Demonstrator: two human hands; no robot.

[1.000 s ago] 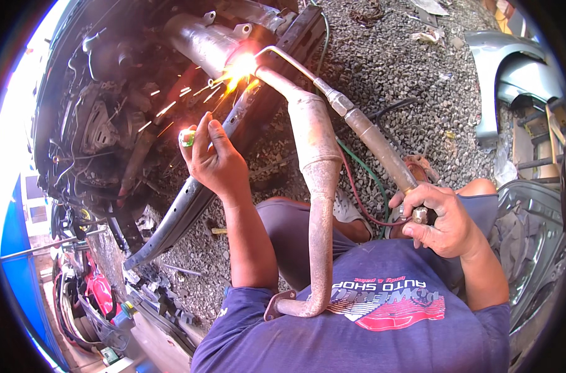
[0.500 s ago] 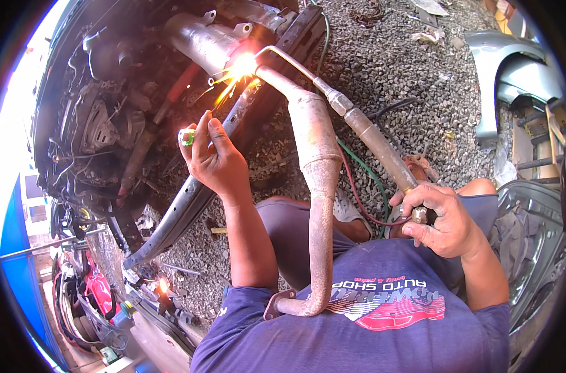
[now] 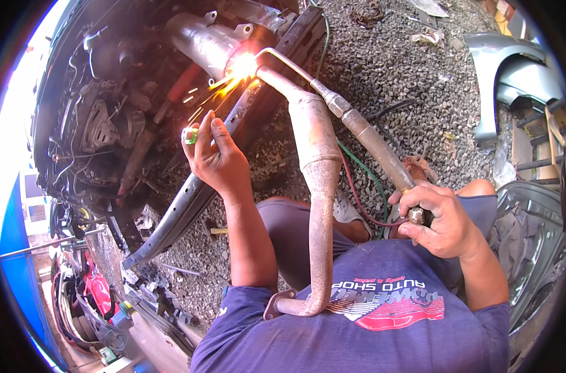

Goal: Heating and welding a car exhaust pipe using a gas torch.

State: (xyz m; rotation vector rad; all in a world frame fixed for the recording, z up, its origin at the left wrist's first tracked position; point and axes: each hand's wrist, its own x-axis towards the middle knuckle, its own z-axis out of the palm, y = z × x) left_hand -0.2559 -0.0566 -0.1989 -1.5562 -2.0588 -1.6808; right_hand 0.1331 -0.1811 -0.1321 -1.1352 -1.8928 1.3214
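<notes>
My right hand [image 3: 441,217] is wrapped round the valve end of a gas welding torch [image 3: 373,142]. The torch's bent thin tip reaches up left to a bright flame [image 3: 242,65]. There the end of a rusty exhaust pipe [image 3: 320,230] meets a silver muffler [image 3: 199,43]. Below the flame, my left hand [image 3: 219,158] is closed in a pinch on what looks like a thin rod, mostly lost in the glare. A small green and white object [image 3: 190,135] sits at its fingers; I cannot tell its kind. The pipe's flanged lower end lies against my shirt.
A dark metal beam [image 3: 190,199] runs slantwise beneath the joint. Car underparts [image 3: 103,124] fill the left. Green and red hoses [image 3: 367,174] trail from near the torch over gravel [image 3: 382,74]. Body panels [image 3: 491,87] lie at the right.
More sparks now fly from the joint down toward my left hand. That hand has shifted very slightly right; the torch and exhaust pipe have hardly moved. An orange glow at lower left is gone.
</notes>
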